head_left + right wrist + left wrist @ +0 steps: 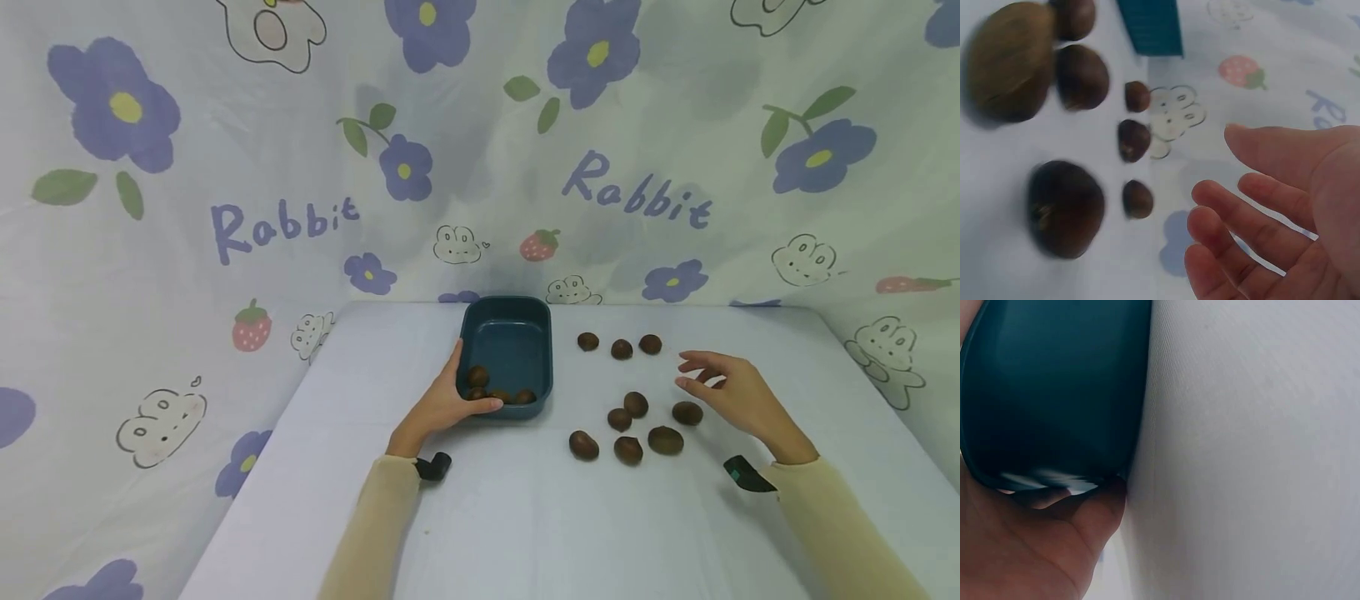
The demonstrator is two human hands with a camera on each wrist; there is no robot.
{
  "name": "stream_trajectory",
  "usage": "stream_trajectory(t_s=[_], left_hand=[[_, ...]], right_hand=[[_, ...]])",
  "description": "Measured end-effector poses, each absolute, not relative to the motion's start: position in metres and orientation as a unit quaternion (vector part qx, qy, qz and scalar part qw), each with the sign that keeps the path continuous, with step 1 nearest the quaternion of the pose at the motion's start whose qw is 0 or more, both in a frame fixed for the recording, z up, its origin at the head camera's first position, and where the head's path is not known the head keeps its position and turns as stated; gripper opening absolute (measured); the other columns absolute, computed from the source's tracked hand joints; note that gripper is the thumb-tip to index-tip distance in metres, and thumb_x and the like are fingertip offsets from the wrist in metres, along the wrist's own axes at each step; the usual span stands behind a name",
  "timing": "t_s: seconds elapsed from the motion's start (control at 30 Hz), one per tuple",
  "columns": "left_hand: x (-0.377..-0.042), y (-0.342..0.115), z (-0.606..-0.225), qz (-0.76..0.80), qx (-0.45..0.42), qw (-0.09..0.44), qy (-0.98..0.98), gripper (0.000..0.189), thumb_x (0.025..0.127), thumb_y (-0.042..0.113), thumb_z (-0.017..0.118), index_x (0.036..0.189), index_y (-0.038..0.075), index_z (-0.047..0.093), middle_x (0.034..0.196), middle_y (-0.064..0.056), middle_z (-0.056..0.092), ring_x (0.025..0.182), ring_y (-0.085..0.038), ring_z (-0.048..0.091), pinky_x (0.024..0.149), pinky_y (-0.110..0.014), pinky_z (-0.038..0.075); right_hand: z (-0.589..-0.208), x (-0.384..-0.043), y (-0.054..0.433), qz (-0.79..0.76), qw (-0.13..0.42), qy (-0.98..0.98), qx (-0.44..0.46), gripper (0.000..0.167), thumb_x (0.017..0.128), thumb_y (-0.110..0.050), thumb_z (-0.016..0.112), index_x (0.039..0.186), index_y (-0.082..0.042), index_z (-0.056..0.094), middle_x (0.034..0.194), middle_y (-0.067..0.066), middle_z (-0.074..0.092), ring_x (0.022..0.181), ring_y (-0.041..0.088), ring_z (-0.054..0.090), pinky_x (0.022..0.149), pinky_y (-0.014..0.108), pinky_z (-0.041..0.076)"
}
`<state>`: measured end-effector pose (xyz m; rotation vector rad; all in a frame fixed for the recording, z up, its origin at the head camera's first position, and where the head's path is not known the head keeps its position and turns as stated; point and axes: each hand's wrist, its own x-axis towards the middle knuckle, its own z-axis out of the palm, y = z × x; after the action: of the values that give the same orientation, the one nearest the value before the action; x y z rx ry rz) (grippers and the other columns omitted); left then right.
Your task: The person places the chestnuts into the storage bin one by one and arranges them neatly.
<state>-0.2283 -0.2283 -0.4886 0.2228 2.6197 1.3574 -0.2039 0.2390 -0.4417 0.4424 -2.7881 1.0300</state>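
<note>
A dark teal rectangular dish stands on the table with several brown chestnuts gathered at its near end. My left hand grips the dish at its near left corner, thumb along the front wall and fingers on the left side. The left wrist view shows the palm close against the dish wall. To the right, my right hand hovers over the table with fingers loosely bent and nothing between them. The nearest chestnut lies just left of and below it; in the right wrist view, a large chestnut lies left of the fingertips.
Several loose chestnuts lie in a cluster right of the dish. Farther back, three chestnuts form a short row. A white cloth covers the table, and a printed curtain with flowers and rabbits hangs behind it.
</note>
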Motion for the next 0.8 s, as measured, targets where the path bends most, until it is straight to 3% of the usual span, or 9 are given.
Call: stream_trajectory(t_s=[0.17, 0.4, 0.47, 0.8], left_hand=[[-0.229, -0.229, -0.489, 0.455, 0.072, 0.087, 0.883, 0.140, 0.069, 0.071, 0.086, 0.166, 0.035, -0.008, 0.177, -0.002, 0.002, 0.163, -0.035, 0.012, 0.126, -0.067, 0.020], [-0.230, -0.228, -0.491, 0.454, 0.070, 0.089, 0.884, 0.140, 0.068, 0.072, 0.085, 0.166, 0.036, -0.008, 0.177, -0.001, 0.002, 0.163, -0.035, 0.012, 0.126, -0.066, 0.020], [-0.230, -0.228, -0.491, 0.453, 0.068, 0.090, 0.885, 0.140, 0.068, 0.072, 0.085, 0.166, 0.036, -0.008, 0.177, -0.002, 0.002, 0.163, -0.035, 0.013, 0.126, -0.066, 0.020], [-0.229, -0.228, -0.490, 0.454, 0.067, 0.093, 0.884, 0.140, 0.068, 0.073, 0.085, 0.166, 0.037, -0.008, 0.177, -0.002, 0.002, 0.163, -0.035, 0.012, 0.126, -0.067, 0.020]], right_hand=[[-0.460, -0.198, 0.252, 0.337, 0.035, -0.930, 0.144, 0.052, 0.096, -0.026, 0.075, 0.138, 0.002, 0.061, 0.121, 0.020, 0.074, 0.088, -0.010, 0.057, 0.075, 0.018, 0.053], [-0.473, -0.190, 0.262, 0.323, -0.011, -0.935, 0.144, 0.055, 0.091, -0.029, 0.081, 0.135, 0.001, 0.064, 0.128, 0.020, 0.071, 0.100, 0.021, 0.063, 0.074, 0.021, 0.055], [-0.474, -0.189, 0.263, 0.324, -0.018, -0.935, 0.145, 0.055, 0.090, -0.027, 0.082, 0.134, 0.002, 0.065, 0.128, 0.021, 0.071, 0.101, 0.025, 0.063, 0.073, 0.021, 0.055], [-0.486, -0.192, 0.269, 0.330, -0.025, -0.930, 0.161, 0.053, 0.085, -0.020, 0.086, 0.130, 0.002, 0.068, 0.119, 0.017, 0.074, 0.092, 0.008, 0.061, 0.072, 0.021, 0.055]])
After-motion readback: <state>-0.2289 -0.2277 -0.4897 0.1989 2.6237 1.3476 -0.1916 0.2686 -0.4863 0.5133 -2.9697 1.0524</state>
